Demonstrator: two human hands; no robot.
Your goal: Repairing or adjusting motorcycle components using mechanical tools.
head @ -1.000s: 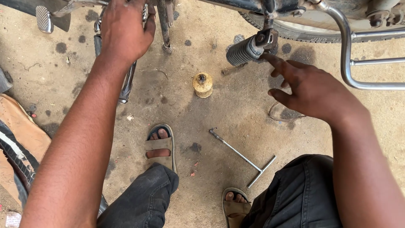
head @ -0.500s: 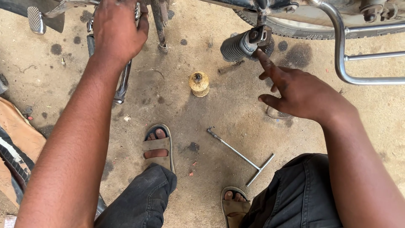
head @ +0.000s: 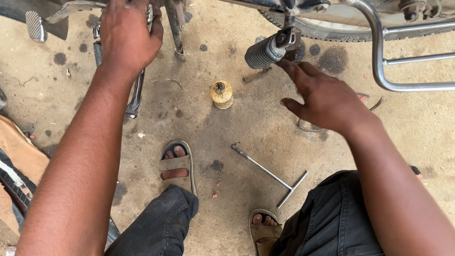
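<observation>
Reaching toward the footpeg [head: 263, 51], right hand [head: 322, 97] is spread, fingertips just below-right of its rubber grip, holding nothing. Footpeg's long axis runs down-left from the frame. Left hand [head: 129, 35] is pressed on metal parts up top, well apart; whether it grips, cannot tell. T-handle wrench [head: 270, 174] lies untouched on the ground.

The left hand's [head: 128, 35] fingertips are cut off by the top edge, so its grasp cannot be judged. The tyre [head: 332, 29] (largely masked by frame parts) is cropped there too.
</observation>
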